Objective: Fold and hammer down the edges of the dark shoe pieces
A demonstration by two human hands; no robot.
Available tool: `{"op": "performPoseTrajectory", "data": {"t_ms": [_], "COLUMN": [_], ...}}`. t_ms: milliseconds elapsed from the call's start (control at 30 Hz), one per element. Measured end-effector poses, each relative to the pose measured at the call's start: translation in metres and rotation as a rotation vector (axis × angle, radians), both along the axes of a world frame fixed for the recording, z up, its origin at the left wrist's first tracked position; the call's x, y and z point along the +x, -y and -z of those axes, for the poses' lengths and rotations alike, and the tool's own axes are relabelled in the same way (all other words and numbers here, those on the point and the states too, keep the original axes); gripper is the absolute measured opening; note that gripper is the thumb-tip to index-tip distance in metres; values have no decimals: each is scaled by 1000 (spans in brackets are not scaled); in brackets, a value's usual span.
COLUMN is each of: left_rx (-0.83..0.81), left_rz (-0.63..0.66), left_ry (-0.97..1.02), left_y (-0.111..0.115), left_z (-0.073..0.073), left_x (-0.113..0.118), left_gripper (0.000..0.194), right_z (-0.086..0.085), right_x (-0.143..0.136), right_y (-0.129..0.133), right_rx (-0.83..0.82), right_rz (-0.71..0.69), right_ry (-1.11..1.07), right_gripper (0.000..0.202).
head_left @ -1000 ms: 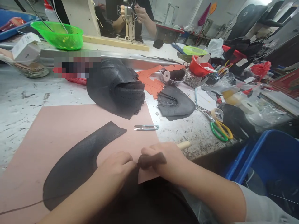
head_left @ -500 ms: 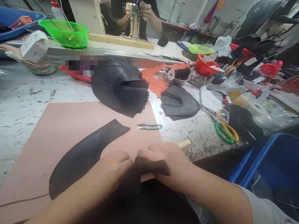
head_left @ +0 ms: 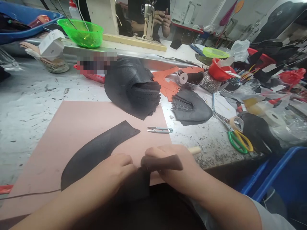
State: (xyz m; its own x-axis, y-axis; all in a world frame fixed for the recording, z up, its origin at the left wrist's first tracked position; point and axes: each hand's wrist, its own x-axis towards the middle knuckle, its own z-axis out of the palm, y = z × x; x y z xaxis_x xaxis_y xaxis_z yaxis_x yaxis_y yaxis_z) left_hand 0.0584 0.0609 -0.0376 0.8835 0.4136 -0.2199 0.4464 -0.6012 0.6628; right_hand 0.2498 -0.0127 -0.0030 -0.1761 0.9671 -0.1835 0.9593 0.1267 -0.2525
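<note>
My left hand (head_left: 121,169) is closed, its fingers pinching the edge of a black leather piece (head_left: 136,188) near my lap. Beside it, my right hand (head_left: 175,156) is wrapped around a hammer (head_left: 163,162) with a dark head and a pale wooden handle end showing past the hand. The hammer head's tip is right at the leather edge by my left fingers; whether they touch is unclear. Another curved black leather piece (head_left: 96,153) lies flat on the pink board (head_left: 48,140). Thread snips (head_left: 160,130) rest at the board's right edge.
Stacked black leather pieces (head_left: 129,86) stand behind the board, with a smaller stack (head_left: 192,107) to their right. Green-and-yellow-handled scissors (head_left: 236,139) lie near the table edge. Clutter fills the right side around a red bowl (head_left: 219,68). A co-worker's hands (head_left: 163,20) are across the table.
The view has shifted, so the table things appear farther right. The hammer in my right hand has tilted, its head showing more. My left hand still pinches the leather.
</note>
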Motion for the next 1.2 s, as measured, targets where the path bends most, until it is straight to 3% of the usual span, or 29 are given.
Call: {"op": "performPoseTrajectory", "data": {"t_ms": [133,467,567,733,933,1200], "left_rx": [43,257,227,259,260,237], "left_rz": [-24,114,96,121,98,64], "left_ry": [-24,63,86,83,105,64], "left_y": [0,0,0,-1,-2,-1], "left_z": [1,8,8,7,7,3], "left_x": [-5,-27,-33,-41,-49,-60], "left_gripper": [28,32,32,45,38,31], "right_z": [-2,-4,-5,-8,-7,3], "right_x": [-6,-20,-25,-34,-43,-51], "right_y": [-3,-8,-10,-13,-18,-22], "right_rx": [-48,11,-14,-18,-51,45], "right_rz": [-44,-83,-122,-123,-113,-153], "right_ry": [0,52,-2,96,62,71], "right_gripper": [9,11,10,10,15,10]}}
